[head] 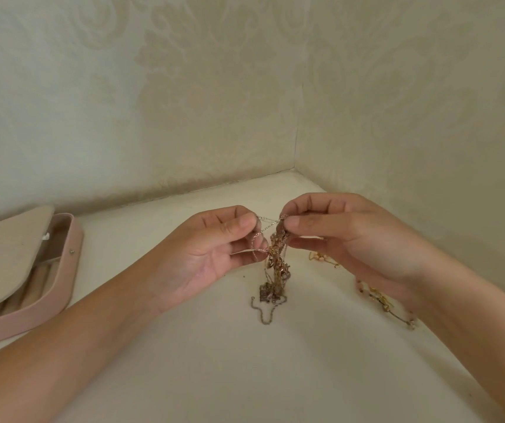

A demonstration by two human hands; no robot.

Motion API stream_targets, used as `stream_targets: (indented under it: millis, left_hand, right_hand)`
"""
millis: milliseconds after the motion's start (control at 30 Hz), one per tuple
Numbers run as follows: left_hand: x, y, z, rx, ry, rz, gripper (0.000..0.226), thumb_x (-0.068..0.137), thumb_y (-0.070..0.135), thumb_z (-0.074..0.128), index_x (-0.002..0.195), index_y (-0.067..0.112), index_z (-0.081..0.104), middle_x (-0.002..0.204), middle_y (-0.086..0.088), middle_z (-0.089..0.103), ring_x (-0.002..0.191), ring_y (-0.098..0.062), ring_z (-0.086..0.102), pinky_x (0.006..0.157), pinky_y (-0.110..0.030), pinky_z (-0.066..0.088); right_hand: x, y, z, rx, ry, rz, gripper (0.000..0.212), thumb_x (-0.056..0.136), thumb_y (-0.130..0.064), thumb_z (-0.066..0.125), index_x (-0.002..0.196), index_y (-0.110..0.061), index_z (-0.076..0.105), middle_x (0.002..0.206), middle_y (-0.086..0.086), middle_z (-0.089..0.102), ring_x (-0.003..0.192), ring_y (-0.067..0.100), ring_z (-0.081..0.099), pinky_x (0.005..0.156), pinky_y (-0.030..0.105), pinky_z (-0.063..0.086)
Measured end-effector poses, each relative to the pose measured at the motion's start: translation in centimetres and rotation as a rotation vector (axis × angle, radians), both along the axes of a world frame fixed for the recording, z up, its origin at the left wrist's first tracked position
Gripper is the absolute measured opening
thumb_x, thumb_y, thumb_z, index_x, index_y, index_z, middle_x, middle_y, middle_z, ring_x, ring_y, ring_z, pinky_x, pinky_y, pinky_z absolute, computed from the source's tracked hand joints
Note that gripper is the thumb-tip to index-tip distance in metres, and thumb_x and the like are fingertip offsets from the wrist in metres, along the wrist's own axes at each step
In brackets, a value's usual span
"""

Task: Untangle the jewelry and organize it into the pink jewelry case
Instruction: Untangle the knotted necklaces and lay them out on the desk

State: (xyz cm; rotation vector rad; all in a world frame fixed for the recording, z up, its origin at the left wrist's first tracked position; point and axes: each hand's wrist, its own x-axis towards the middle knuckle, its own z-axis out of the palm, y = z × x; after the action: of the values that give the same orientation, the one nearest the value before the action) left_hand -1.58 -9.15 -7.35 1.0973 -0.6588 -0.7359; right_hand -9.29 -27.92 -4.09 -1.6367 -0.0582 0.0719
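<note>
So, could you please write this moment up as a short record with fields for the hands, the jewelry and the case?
left hand: pinches thin strands at the side of the tangle of chains
right hand: pinches the tangle's top
tangle of chains: hangs between both hands, lower end on the table
pink jewelry case: open, lying left of the hands, untouched
loose beaded pieces: on the table beneath the right wrist
</note>
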Motion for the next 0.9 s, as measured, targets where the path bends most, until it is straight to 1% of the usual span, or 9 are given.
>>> stream_targets:
  millis: [133, 200, 333, 400, 533, 600, 667, 800, 900]
  left_hand:
    - [0.05, 0.10, -0.07, -0.007, 0.004, 0.016, 0.027, 0.065, 0.034, 0.084, 0.071, 0.015, 0.066, 0.066, 0.000, 0.060, 0.069, -0.015, 0.062, 0.071, -0.026, 0.053]
    - [0.20, 0.14, -0.09, -0.021, -0.015, 0.015, 0.024, 0.069, 0.034, 0.081, 0.073, 0.016, 0.066, 0.068, 0.000, 0.061, 0.075, -0.016, 0.062, 0.076, -0.028, 0.054]
    - [0.37, 0.16, -0.13, -0.036, -0.026, 0.029, 0.022, 0.071, 0.032, 0.080, 0.076, 0.015, 0.066, 0.069, 0.001, 0.060, 0.078, -0.017, 0.063, 0.083, -0.030, 0.053]
    - [0.36, 0.13, -0.21, -0.038, -0.029, 0.031, 0.023, 0.070, 0.030, 0.080, 0.078, 0.013, 0.067, 0.068, 0.002, 0.060, 0.077, -0.017, 0.063, 0.083, -0.030, 0.052]
    - [0.29, 0.17, -0.15, -0.021, -0.054, 0.044, 0.020, 0.069, 0.029, 0.080, 0.079, 0.014, 0.069, 0.074, 0.001, 0.063, 0.079, -0.015, 0.063, 0.085, -0.031, 0.053]
    - [0.15, 0.17, -0.08, 0.003, -0.086, 0.061, 0.014, 0.071, 0.025, 0.078, 0.078, 0.015, 0.070, 0.076, 0.001, 0.064, 0.080, -0.014, 0.063, 0.086, -0.030, 0.053]
    - [0.01, 0.12, -0.05, 0.035, -0.117, 0.093, 0.006, 0.073, 0.019, 0.075, 0.076, 0.016, 0.071, 0.075, 0.000, 0.064, 0.078, -0.013, 0.063, 0.084, -0.029, 0.053]
    - [-0.12, 0.16, 0.07, 0.050, -0.130, 0.106, 0.007, 0.071, 0.018, 0.076, 0.076, 0.016, 0.072, 0.070, -0.001, 0.061, 0.070, -0.013, 0.061, 0.080, -0.029, 0.053]
    - [-0.29, 0.12, 0.27, 0.032, -0.090, 0.115, 0.005, 0.070, 0.018, 0.071, 0.075, 0.015, 0.072, 0.065, 0.001, 0.053, 0.058, -0.010, 0.052, 0.071, -0.027, 0.053]
  right_hand:
    - [0.09, -0.10, 0.02, 0.072, 0.008, -0.015, 0.010, 0.089, -0.004, 0.057, 0.088, -0.008, 0.065, 0.078, 0.004, 0.066, 0.078, 0.014, 0.063, 0.091, 0.033, 0.051]
    - [0.10, -0.02, -0.02, 0.072, 0.002, -0.023, 0.011, 0.090, -0.002, 0.055, 0.088, -0.008, 0.064, 0.075, 0.003, 0.065, 0.076, 0.012, 0.062, 0.083, 0.027, 0.054]
    - [0.13, -0.06, 0.00, 0.010, -0.021, -0.053, 0.017, 0.086, 0.002, 0.055, 0.080, -0.011, 0.063, 0.071, 0.000, 0.059, 0.071, 0.012, 0.056, 0.070, 0.020, 0.048]
    - [0.16, -0.10, -0.05, -0.039, -0.021, -0.055, 0.019, 0.086, 0.001, 0.057, 0.078, -0.013, 0.066, 0.071, -0.001, 0.059, 0.071, 0.012, 0.055, 0.075, 0.024, 0.047]
    - [0.15, 0.02, -0.24, -0.191, -0.009, -0.033, 0.013, 0.087, -0.016, 0.064, 0.085, -0.019, 0.076, 0.083, 0.000, 0.069, 0.081, 0.010, 0.055, 0.100, 0.039, 0.045]
    - [0.10, 0.03, -0.33, -0.234, -0.020, -0.029, 0.012, 0.088, -0.020, 0.064, 0.087, -0.020, 0.077, 0.086, 0.001, 0.070, 0.083, 0.010, 0.055, 0.101, 0.040, 0.045]
    - [0.05, 0.01, -0.36, -0.245, -0.036, -0.026, 0.012, 0.088, -0.020, 0.064, 0.089, -0.020, 0.076, 0.077, -0.004, 0.068, 0.078, 0.008, 0.058, 0.093, 0.034, 0.045]
    - [0.11, -0.12, -0.40, -0.107, -0.058, 0.003, 0.011, 0.081, -0.016, 0.067, 0.089, -0.019, 0.075, 0.080, 0.000, 0.070, 0.084, 0.010, 0.065, 0.095, 0.032, 0.048]
    - [0.02, -0.27, 0.01, 0.062, -0.041, -0.004, 0.016, 0.067, -0.019, 0.069, 0.083, -0.017, 0.073, 0.071, 0.000, 0.061, 0.073, 0.013, 0.058, 0.079, 0.022, 0.050]
